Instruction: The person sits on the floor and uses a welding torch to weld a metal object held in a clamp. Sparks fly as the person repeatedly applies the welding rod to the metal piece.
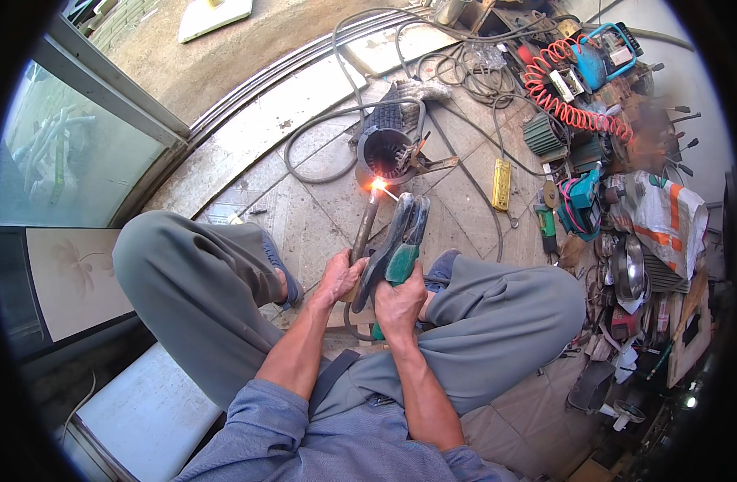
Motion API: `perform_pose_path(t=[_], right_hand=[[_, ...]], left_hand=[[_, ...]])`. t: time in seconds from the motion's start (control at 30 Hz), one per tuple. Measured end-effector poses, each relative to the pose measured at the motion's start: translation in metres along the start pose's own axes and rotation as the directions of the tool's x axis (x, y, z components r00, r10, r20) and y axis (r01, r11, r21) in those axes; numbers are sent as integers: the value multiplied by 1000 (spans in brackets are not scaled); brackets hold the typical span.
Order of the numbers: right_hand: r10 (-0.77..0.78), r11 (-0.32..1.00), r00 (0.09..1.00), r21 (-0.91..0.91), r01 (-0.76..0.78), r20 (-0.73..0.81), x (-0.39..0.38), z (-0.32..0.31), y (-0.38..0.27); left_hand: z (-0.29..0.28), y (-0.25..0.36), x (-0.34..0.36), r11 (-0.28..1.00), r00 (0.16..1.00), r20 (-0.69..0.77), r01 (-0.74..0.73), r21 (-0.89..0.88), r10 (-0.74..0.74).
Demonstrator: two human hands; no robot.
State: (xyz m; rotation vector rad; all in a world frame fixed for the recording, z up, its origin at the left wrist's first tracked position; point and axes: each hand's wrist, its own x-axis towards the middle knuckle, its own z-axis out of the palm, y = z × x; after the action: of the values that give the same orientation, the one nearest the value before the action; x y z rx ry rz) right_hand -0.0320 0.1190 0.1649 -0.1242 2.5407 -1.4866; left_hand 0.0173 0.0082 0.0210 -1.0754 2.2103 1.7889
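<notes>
Blue-grey shirt lies nearest; beyond the hands sits an open-ended metal cylinder, a bright glow between its near rim and a metal rod. Left hand grips the rod; right hand clasps a green-handled electrode holder. Orange coiled hose lies upper right.

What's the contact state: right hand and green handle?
Touching. The head view shows the right hand closed around the green handle, with no gap between them.
</notes>
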Motion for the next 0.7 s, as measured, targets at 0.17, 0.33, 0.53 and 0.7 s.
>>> perform_pose_path(t=[0.17,0.33,0.53,0.7], right_hand=[[-2,1000,1000,-7,2,5,1,0,1],[-9,1000,1000,-7,9,3,0,0,1],[28,999,998,17,-29,54,-2,-7,-22],[51,997,997,-64,-47,62,-1,-9,-15]], left_hand=[[-5,11,-5,1000,1000,12,24,7,-24],[-7,17,-7,998,999,17,50,34,-50],[-7,17,-10,1000,1000,-27,-13,-16,13],[5,-3,1,998,999,-35,7,65,-5]])
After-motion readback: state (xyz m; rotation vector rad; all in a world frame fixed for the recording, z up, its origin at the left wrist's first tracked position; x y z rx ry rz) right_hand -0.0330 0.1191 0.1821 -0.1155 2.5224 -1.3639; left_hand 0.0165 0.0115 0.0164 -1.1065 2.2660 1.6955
